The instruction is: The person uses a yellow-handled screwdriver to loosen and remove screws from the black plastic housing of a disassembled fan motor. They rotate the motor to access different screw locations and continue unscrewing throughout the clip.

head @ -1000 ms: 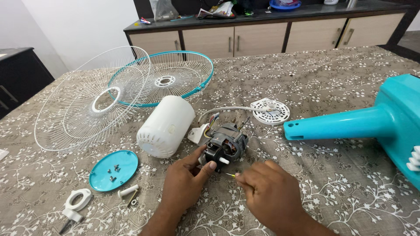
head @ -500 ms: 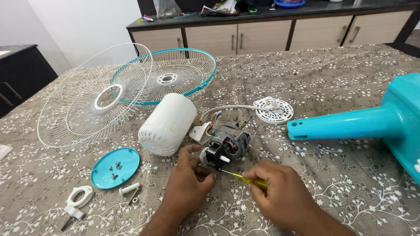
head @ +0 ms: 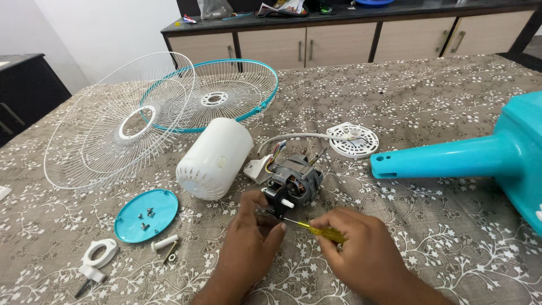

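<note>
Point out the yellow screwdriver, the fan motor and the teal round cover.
yellow screwdriver [head: 324, 232], head view, on its handle.
fan motor [head: 294, 182], head view, on its metal body.
teal round cover [head: 161, 204], head view, on its bare face.

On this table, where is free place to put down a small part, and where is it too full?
Free cloth lies between the round white grille disc and the cabinets, and below the teal fan stand at the near right. It is crowded around the motor, white housing, teal cap and wire guards.
</note>
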